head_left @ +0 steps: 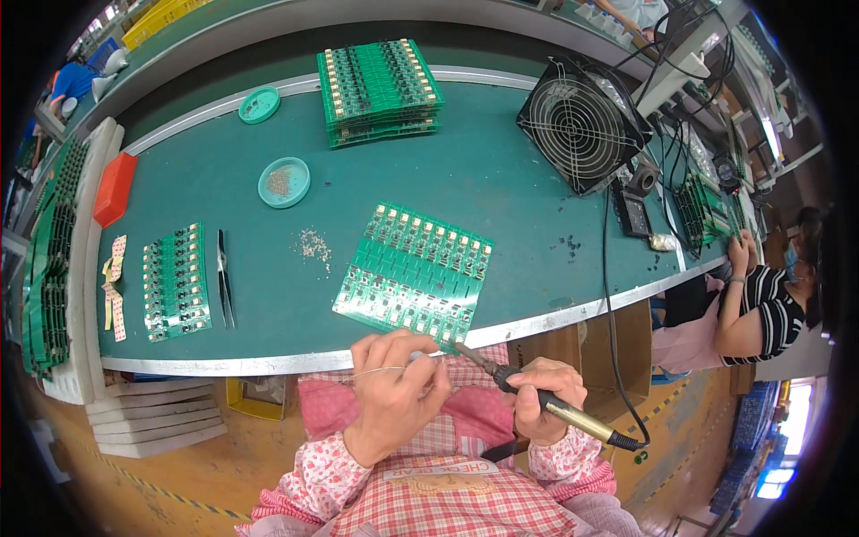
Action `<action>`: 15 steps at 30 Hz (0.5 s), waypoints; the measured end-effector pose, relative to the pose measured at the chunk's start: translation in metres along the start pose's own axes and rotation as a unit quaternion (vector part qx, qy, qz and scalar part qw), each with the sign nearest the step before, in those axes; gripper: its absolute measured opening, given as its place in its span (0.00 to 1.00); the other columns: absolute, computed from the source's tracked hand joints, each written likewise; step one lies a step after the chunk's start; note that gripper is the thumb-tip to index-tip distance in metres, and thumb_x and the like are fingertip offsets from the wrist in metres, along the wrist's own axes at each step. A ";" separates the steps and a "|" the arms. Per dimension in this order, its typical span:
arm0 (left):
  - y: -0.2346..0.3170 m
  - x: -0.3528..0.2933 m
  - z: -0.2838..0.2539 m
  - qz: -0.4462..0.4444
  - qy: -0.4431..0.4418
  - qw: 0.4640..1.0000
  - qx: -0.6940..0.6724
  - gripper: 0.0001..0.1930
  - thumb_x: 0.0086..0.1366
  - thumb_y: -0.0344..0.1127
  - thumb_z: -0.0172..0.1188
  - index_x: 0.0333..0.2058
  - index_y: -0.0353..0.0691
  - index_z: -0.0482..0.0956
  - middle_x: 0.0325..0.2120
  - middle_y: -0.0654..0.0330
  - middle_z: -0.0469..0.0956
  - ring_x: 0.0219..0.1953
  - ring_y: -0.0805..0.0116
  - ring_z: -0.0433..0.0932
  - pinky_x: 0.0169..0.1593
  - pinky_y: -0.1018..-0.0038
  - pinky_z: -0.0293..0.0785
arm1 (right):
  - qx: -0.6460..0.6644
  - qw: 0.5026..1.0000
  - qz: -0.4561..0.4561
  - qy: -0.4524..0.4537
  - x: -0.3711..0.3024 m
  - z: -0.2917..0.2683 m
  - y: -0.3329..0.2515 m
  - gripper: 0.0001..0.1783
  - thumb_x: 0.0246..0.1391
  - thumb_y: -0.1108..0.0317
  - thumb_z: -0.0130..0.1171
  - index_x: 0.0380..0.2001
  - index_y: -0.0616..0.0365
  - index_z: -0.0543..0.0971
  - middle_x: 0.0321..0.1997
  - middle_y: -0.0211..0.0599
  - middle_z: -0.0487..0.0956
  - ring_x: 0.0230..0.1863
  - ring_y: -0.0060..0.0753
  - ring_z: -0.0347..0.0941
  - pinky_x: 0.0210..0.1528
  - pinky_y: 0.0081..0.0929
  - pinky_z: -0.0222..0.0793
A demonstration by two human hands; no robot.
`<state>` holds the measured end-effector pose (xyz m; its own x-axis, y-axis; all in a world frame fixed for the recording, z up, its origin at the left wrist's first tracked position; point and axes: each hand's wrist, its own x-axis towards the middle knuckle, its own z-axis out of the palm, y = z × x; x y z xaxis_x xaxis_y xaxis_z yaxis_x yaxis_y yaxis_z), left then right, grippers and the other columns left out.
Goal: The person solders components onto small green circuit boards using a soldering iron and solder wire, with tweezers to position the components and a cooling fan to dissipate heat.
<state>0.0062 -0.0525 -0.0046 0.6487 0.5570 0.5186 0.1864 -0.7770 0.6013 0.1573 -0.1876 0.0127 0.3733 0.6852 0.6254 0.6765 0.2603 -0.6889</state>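
Observation:
My right hand [549,394] is closed around a soldering iron [580,421] with a black grip and gold handle. Its tip points up and left, at the near edge of a green circuit board panel [413,268]; whether it touches cannot be told. My left hand [394,380] is closed, pinching thin solder wire [379,369] close to that edge. The panel lies tilted on the green bench top, its near corner by the front edge, with rows of white and black parts. Tweezers [225,279] lie to the left, beside a smaller board panel [176,282].
Stacked boards [380,89] stand at the back, near a round dish [284,183] of small parts and a lid [259,106]. Loose parts [313,246] are scattered nearby. A black fan [577,125] stands right; the iron's cable [610,313] hangs over the edge. A co-worker [761,309] sits far right.

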 end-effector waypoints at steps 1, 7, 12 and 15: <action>0.000 0.000 0.000 0.000 0.000 1.000 -0.001 0.08 0.50 0.26 0.66 0.23 0.42 0.73 0.35 0.63 0.79 0.42 0.61 0.77 0.48 0.61 0.63 | -0.001 1.000 0.000 0.000 0.000 0.001 0.000 0.06 0.55 0.72 0.64 0.33 0.61 0.77 0.19 0.32 0.79 0.14 0.26 0.74 0.18 0.23 0.67; 0.000 0.001 0.001 -0.004 0.005 1.000 0.008 0.09 0.49 0.26 0.66 0.23 0.42 0.73 0.35 0.63 0.79 0.41 0.61 0.77 0.48 0.62 0.64 | -0.015 0.995 -0.100 -0.028 0.007 0.000 0.005 0.09 0.45 0.76 0.64 0.33 0.61 0.80 0.17 0.32 0.76 0.16 0.30 0.74 0.20 0.24 0.70; -0.001 0.000 0.000 -0.004 0.005 1.000 0.000 0.08 0.49 0.26 0.66 0.23 0.42 0.74 0.34 0.63 0.79 0.41 0.61 0.77 0.48 0.62 0.65 | -0.083 0.978 -0.135 -0.132 0.010 -0.013 -0.002 0.13 0.43 0.74 0.66 0.36 0.59 0.81 0.19 0.32 0.75 0.20 0.30 0.75 0.22 0.25 0.72; -0.001 0.000 -0.001 0.001 0.004 1.000 -0.005 0.08 0.49 0.26 0.66 0.23 0.41 0.74 0.34 0.63 0.79 0.41 0.61 0.77 0.48 0.62 0.65 | -0.095 0.974 -0.158 -0.131 0.008 -0.014 0.000 0.13 0.44 0.73 0.66 0.37 0.59 0.81 0.19 0.32 0.75 0.20 0.30 0.75 0.22 0.25 0.72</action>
<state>0.0049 -0.0517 -0.0047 0.6427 0.5581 0.5248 0.1778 -0.7750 0.6064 0.1691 -0.1920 0.0232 -0.0301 0.7480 0.6630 0.8458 0.3726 -0.3820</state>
